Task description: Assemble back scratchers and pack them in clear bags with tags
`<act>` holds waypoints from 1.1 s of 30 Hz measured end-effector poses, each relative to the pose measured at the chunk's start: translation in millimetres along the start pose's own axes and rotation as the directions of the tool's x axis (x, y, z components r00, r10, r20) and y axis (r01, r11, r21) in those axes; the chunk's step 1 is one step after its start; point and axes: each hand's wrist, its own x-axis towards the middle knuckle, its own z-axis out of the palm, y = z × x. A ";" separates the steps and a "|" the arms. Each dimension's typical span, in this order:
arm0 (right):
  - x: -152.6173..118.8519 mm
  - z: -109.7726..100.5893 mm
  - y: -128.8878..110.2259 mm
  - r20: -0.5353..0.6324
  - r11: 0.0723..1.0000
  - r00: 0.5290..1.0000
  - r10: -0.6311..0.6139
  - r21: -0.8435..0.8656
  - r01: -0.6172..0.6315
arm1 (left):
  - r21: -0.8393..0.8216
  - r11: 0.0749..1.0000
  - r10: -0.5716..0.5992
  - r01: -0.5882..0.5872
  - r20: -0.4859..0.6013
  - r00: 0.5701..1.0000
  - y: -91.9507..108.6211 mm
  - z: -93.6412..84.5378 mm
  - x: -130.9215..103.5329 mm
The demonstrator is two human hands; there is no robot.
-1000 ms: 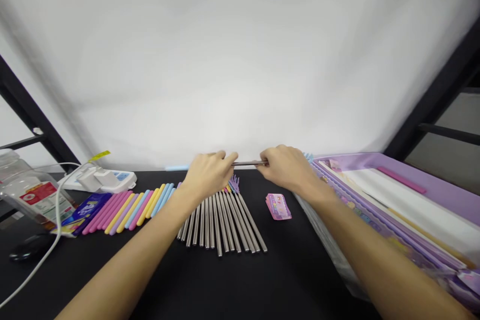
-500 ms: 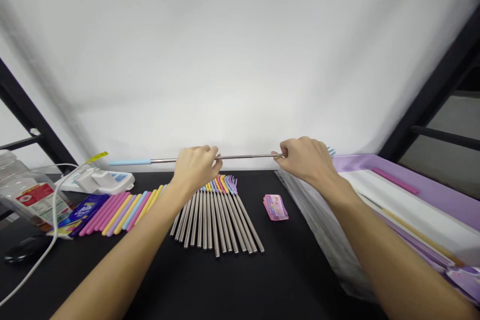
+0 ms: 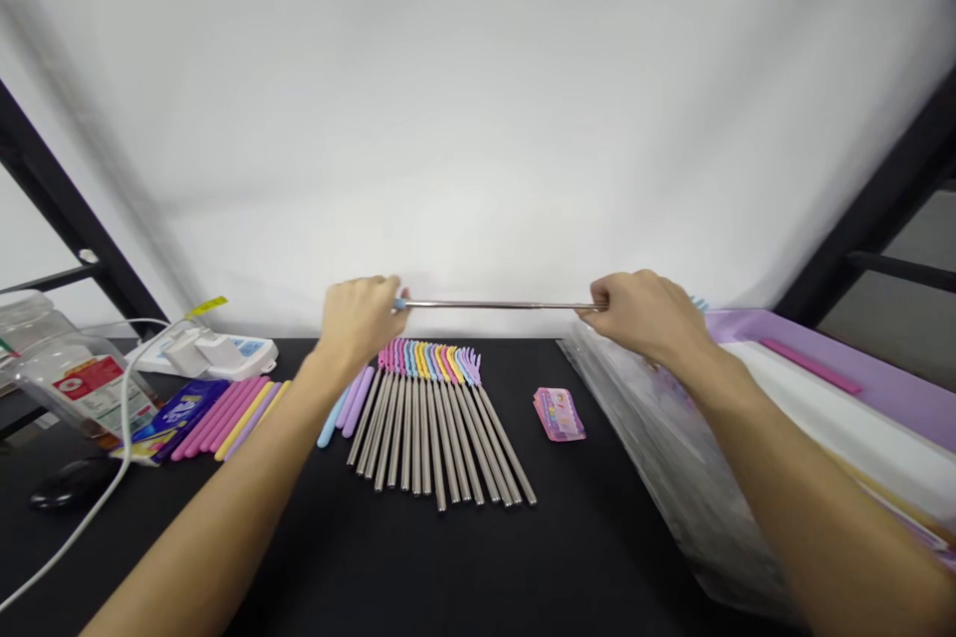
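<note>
— What are the two hands holding now?

— The left hand is closed around a light-blue handle, and the right hand is closed around the other part of the same thin metal rod. This rod is almost level, in the middle of the frame, raised above the table and before the white wall.

— And what is different from one second ago?

— The hands are much farther apart, and the bare metal between them is a long piece instead of a short one. Also, the handle no longer sticks out beyond the left hand; the fingers now cover most of it.

— What does this mean for the work?

— In my judgement the rod is of a sliding kind and it is now drawn out long. Whether this is its full length, I cannot tell.

— Do you see its other end?

— Only a little: pale-blue prongs behind the right hand, probably of this same rod.

— And below?

— At the lower centre, a row of metal rods with coloured claw ends lies on the table, not touched.
</note>
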 end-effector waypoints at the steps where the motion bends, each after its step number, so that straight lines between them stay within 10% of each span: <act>1: 0.4 -1.0 2.2 0.010 1.000 1.000 0.017 0.001 -0.017 | 0.002 0.998 -0.055 0.055 0.020 0.998 -6.9 1.6 0.4; 10: -17.2 11.9 -72.5 -0.044 0.956 0.956 -0.289 0.042 0.291 | -0.276 0.909 0.354 -0.313 0.114 0.928 68.1 -10.8 -10.8; 17: -3.5 2.1 -29.5 -0.018 0.851 0.851 -0.525 0.016 0.526 | -0.512 0.758 0.507 -0.404 0.072 0.859 35.5 -16.5 -2.8; 25: -3.9 6.8 -35.4 0.040 0.919 0.925 -0.378 0.138 0.369 | -0.492 0.780 0.515 -0.387 0.152 0.843 36.0 -10.0 -3.0; 31: -8.0 -13.7 -31.6 0.294 0.741 0.772 -0.563 0.594 0.314 | -0.377 0.790 0.554 -0.483 0.102 0.826 60.2 -4.7 -11.4; 33: -5.1 -22.7 -13.8 0.286 0.666 0.784 -0.551 0.717 0.207 | -0.434 0.800 0.499 -0.413 0.100 0.861 65.8 -3.9 -12.8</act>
